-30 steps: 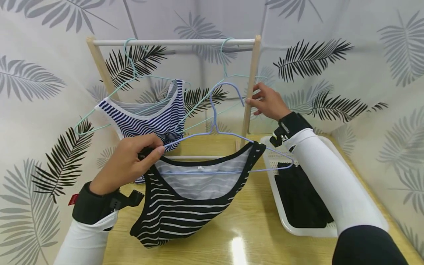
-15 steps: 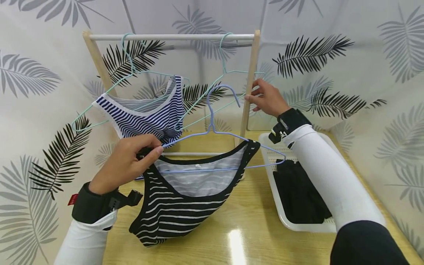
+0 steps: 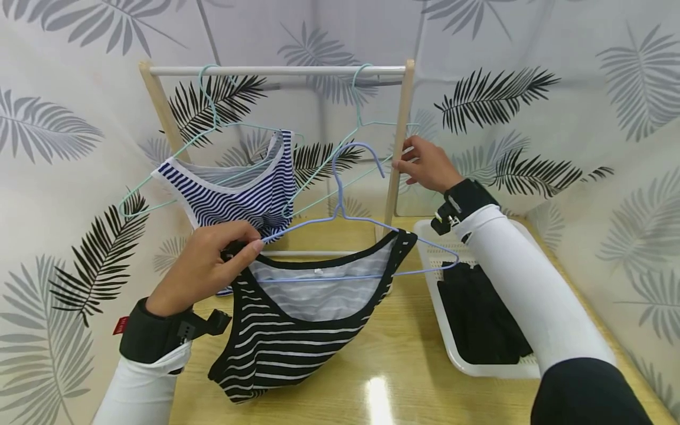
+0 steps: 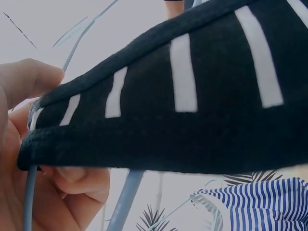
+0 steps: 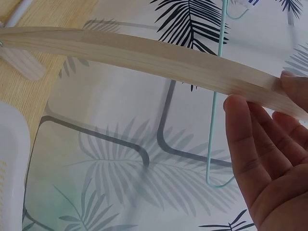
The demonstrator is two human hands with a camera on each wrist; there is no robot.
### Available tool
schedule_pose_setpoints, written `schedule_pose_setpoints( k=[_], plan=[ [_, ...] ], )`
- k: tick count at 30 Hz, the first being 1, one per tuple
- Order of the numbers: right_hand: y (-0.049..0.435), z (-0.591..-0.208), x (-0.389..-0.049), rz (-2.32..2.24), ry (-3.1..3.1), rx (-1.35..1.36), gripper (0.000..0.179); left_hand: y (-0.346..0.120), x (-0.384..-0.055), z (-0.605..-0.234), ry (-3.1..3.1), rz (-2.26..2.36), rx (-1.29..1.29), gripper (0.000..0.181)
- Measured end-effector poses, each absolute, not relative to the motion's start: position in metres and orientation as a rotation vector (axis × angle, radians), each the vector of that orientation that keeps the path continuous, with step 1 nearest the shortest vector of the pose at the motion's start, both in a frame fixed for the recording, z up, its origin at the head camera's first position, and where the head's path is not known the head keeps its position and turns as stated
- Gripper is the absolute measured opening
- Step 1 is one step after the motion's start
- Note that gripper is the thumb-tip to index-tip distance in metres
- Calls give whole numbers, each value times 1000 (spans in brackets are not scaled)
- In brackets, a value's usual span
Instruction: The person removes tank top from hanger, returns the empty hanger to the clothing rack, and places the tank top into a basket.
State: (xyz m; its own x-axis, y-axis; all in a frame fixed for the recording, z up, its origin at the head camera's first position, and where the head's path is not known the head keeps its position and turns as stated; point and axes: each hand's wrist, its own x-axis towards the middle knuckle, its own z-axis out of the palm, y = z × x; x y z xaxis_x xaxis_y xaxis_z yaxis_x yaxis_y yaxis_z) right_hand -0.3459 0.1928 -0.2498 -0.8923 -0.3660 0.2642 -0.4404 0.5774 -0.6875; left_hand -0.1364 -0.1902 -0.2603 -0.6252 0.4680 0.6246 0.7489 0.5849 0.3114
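My left hand [image 3: 212, 257] pinches the left shoulder strap of a black-and-white striped tank top [image 3: 303, 345] together with the lavender-blue hanger [image 3: 339, 186] inside it. Both straps sit over the hanger's arms, and its hook points up, off the rail. In the left wrist view the strap [image 4: 144, 106] crosses most of the picture, with thumb and fingers around its end. My right hand [image 3: 429, 166] holds the right wooden post [image 3: 402, 118] of the clothes rack, thumb on one side and fingers on the other, as the right wrist view shows.
From the white rail [image 3: 308, 71] hang a mint hanger with a navy-striped top [image 3: 239, 203] and a bare mint hanger [image 3: 358, 106] near the right post. A white basket [image 3: 458, 361] with black clothing [image 3: 475, 321] stands on the wooden table [image 3: 414, 395] at right.
The lavender-blue hanger has shifted slightly left in the striped tank top, its right end drawing closer to the strap. My right hand stays on the post. The head view tilts a little.
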Motion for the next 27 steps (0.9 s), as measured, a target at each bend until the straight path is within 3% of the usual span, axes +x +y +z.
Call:
schedule_pose_setpoints(
  k=[14,27],
  plan=[
    [200,-242,-335,1119,-2768,725,46,-190,-136,-261,-2308,-806,-957,12],
    [229,-242,-296,848,-3026,834,73,-189,-135,-263,-2309,-807,-946,12]
  ],
)
